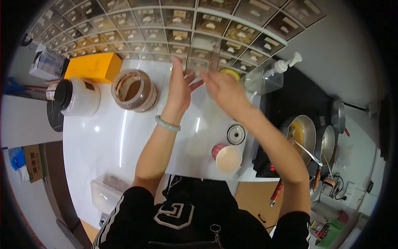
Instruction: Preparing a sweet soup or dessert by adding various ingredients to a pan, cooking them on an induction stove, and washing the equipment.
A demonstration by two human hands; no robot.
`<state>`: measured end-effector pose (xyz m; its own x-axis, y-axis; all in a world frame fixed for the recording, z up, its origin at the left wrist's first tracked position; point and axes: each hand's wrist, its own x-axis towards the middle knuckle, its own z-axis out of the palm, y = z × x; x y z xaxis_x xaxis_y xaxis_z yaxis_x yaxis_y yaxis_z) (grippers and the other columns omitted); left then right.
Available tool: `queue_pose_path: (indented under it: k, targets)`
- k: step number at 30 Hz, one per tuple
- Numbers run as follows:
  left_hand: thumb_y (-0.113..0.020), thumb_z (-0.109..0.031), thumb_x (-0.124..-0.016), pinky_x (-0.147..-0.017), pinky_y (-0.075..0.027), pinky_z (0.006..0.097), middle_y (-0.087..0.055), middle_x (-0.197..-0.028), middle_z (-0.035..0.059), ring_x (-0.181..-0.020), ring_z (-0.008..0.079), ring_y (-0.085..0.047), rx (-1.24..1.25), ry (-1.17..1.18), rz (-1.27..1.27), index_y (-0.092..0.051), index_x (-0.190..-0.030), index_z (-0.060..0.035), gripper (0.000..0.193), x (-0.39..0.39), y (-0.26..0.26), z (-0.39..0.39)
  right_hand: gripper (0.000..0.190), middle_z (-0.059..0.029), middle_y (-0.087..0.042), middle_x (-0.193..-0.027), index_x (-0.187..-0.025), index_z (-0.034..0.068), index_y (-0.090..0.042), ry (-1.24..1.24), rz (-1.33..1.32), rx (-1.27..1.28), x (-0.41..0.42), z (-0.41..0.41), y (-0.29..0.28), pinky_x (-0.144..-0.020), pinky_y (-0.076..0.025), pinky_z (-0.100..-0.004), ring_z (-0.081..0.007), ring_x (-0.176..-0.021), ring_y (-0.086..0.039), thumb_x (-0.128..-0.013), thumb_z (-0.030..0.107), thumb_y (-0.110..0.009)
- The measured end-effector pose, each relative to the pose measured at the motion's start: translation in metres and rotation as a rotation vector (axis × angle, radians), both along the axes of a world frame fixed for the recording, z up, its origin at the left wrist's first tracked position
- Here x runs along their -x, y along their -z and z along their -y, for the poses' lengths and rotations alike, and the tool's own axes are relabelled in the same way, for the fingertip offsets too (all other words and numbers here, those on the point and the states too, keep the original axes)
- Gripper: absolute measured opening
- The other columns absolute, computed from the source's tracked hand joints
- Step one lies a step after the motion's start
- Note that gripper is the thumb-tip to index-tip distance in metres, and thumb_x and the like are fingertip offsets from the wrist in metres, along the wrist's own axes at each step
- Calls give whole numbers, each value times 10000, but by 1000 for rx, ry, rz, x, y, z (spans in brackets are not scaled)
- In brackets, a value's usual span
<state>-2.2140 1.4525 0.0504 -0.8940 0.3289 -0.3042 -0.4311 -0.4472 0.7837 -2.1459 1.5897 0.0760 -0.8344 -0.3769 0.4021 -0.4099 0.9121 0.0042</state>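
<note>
In front of the wall of small drawers, a clear plastic drawer (202,51) juts out between my hands. My right hand (228,91) is blurred, its fingers closed at the drawer's near edge. My left hand (179,88), with a pale bangle (168,124) at the wrist, is raised at the drawer's left side. Its thumb points up and its fingers reach towards the right hand; whether it grips the drawer is unclear. To the left stands an uncapped clear jar (146,93) with brown powder inside. A paper cup (229,158) of pale content sits below my right forearm.
A drawer cabinet (194,23) lines the back. An orange box (91,67) and a white tub with a black lid (82,96) stand left. Right are a pump bottle (270,79), a cooktop (276,96) and a pan (306,127). A clear container (107,193) lies lower left.
</note>
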Motion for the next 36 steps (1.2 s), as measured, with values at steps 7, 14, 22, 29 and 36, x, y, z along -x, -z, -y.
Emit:
queue_pose_path:
  k: [7, 14, 22, 29, 36]
  targets:
    - [-384, -415, -922, -831, -463, 401, -456, -1171, 149, -1079, 273, -505, 224, -97, -43, -348, -1285, -17, 539, -75, 37, 76, 398, -126, -551, -1055, -1149, -8, -504, 122, -166, -137, 54, -27, 8, -767, -475, -365, -270, -968, -555, -766, 90, -541]
    - [-372, -421, -908, -824, -455, 385, -410, -1224, 130, -1063, 252, -470, 585, -744, -102, -346, -1281, -54, 524, -43, 86, 173, 819, -219, -507, -1140, -1297, -9, -351, 463, 639, 854, 69, 122, 34, -652, -514, -344, -311, -907, -592, -751, 565, -558]
    - [-395, -542, -856, -835, -403, 413, -475, -1213, 62, -1103, 204, -440, 417, -395, 100, -429, -1246, -65, 617, 8, 110, 160, 550, -141, -564, -1033, -1192, 25, -403, 389, 1231, 1249, 94, 145, 32, -524, -502, -335, -220, -701, -600, -751, 326, -536]
    - [-355, -500, -912, -983, -353, 429, -391, -1330, 85, -1234, 240, -368, -225, -154, -143, -302, -1340, -86, 598, -19, 72, 145, 615, -153, -573, -997, -1263, -49, -316, 199, 986, 1372, 4, 84, -37, -508, -513, -324, -203, -730, -606, -731, 185, -517]
    - [-315, -514, -906, -1043, -291, 416, -346, -1368, 71, -1252, 236, -341, -342, -40, -63, -279, -1356, -98, 615, -75, 19, 70, 563, -90, -563, -948, -1237, 60, -458, 84, -135, 219, -86, 36, -94, -642, -474, -308, -237, -873, -577, -706, 161, -614]
